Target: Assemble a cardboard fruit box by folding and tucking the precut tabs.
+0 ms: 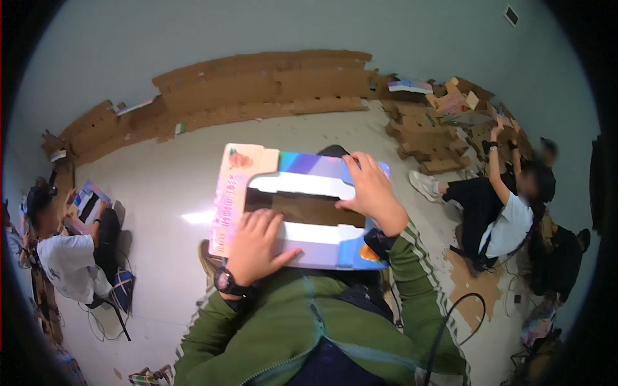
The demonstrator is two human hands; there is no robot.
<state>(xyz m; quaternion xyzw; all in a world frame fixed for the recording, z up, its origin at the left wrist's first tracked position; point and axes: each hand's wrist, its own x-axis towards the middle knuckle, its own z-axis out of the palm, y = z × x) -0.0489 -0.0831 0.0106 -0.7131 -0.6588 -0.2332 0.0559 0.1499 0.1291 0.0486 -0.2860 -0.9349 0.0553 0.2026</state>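
Observation:
A printed cardboard box [302,256] lies across my lap, with a long window cut in its top. Its left end panel is pink with a peach picture, and the rest is purple and blue. White flaps edge the window, and brown cardboard shows inside. At the near left corner my left hand [254,249] grips the frame, fingers over the window's edge and thumb flat on the near strip. My right hand [374,193] holds the right end, its fingers over the far edge and its thumb in the window. Both wrists carry dark watch-like bands.
Two people in white shirts sit left and right, the left one handling a similar box [88,199]. Torn brown cardboard [277,87] lines the far wall. Flattened pieces and boxes [450,103] are heaped at far right. A black cable [450,315] loops by my right arm.

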